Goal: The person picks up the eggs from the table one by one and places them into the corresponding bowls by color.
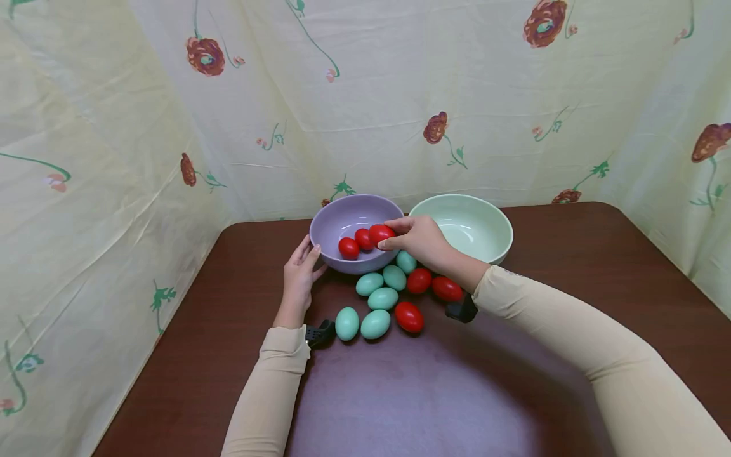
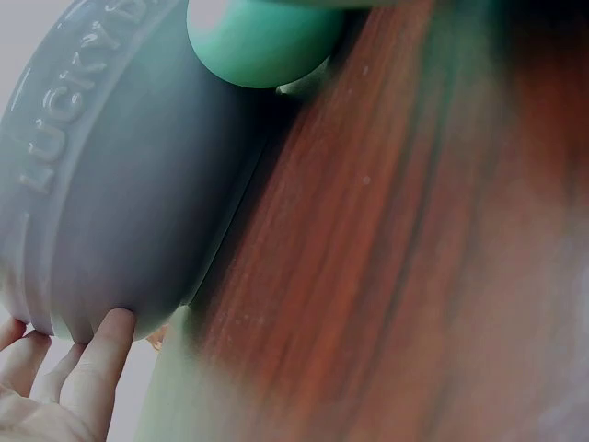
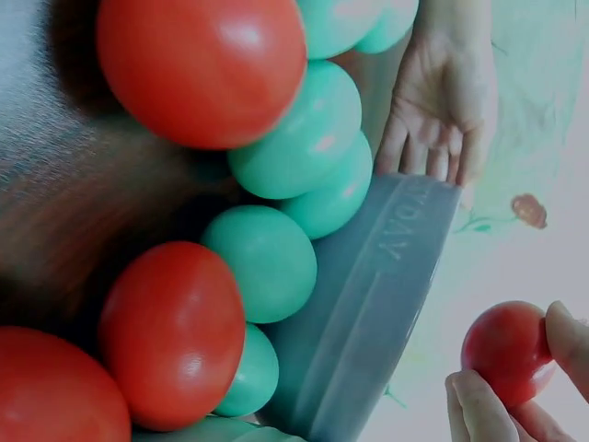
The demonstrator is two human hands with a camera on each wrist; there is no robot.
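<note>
My right hand (image 1: 422, 240) pinches a red egg (image 1: 381, 235) between thumb and fingers, above the right side of the purple bowl (image 1: 325, 255). The same egg (image 3: 509, 354) shows beyond the bowl's rim in the right wrist view. Inside the bowl lie two more red eggs, one on the left (image 1: 348, 248) and one in the middle (image 1: 364, 239). With extended fingers, my left hand (image 1: 297, 279) touches the bowl's outer left side. The left wrist view shows its fingertips (image 2: 115, 322) against the wall, which bears raised lettering.
A pale green bowl (image 1: 480, 228) stands right of the purple one. In front of the bowls lie several mint-green eggs (image 1: 382, 298) and three red eggs (image 1: 409, 317) on the dark wooden table (image 1: 188, 355). A flowered cloth (image 1: 365, 114) hangs behind and at both sides.
</note>
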